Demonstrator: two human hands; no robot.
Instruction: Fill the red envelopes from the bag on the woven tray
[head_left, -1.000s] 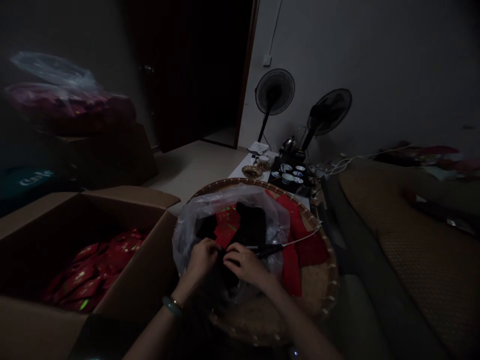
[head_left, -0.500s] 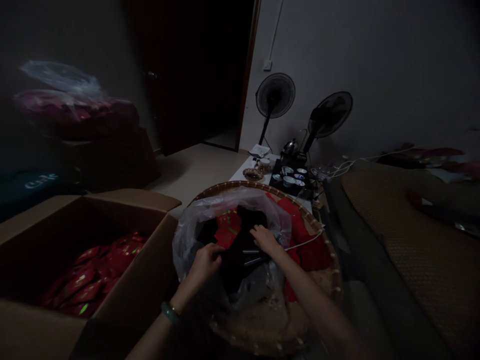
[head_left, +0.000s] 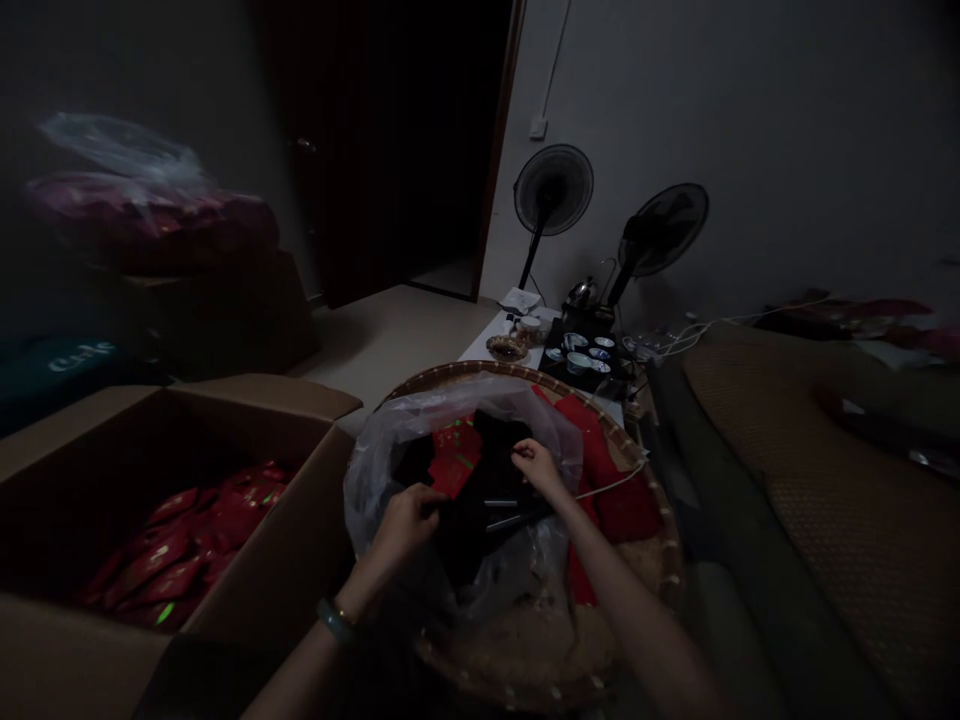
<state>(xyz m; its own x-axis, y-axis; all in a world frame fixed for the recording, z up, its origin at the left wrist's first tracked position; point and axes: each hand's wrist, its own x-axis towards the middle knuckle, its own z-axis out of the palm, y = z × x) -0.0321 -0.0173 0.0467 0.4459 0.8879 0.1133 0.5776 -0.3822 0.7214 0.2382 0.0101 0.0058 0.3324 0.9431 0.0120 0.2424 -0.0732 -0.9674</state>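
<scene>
A round woven bamboo tray (head_left: pixel 517 690) lies before me, bearing a spread clear plastic bag (head_left: pixel 375 440). Black cloth-like pieces (head_left: pixel 502 440) and a red patterned piece (head_left: pixel 455 455) are in the bag's mouth. My left hand (head_left: pixel 409 520), with a bracelet at the wrist, is closed with fingertips at the edge of the black material. My right hand (head_left: pixel 538 468) hovers at the bag's right side, its fingers bent together; what they hold, if anything, is too dark to see. Two thin shiny strips (head_left: pixel 501 503) lie between the hands.
Red pieces (head_left: pixel 600 450) and a white cable (head_left: pixel 615 484) lie on the tray's right. At left stands an open cardboard box (head_left: pixel 255 550) with red packets (head_left: pixel 180 550). Behind are a tea set (head_left: pixel 577 360) and two fans (head_left: pixel 553 190). A woven mat (head_left: pixel 810 480) is at right.
My right hand has lifted slightly off the black material and shifted up and right, its fingers drawing together. My left hand has moved only slightly left.
</scene>
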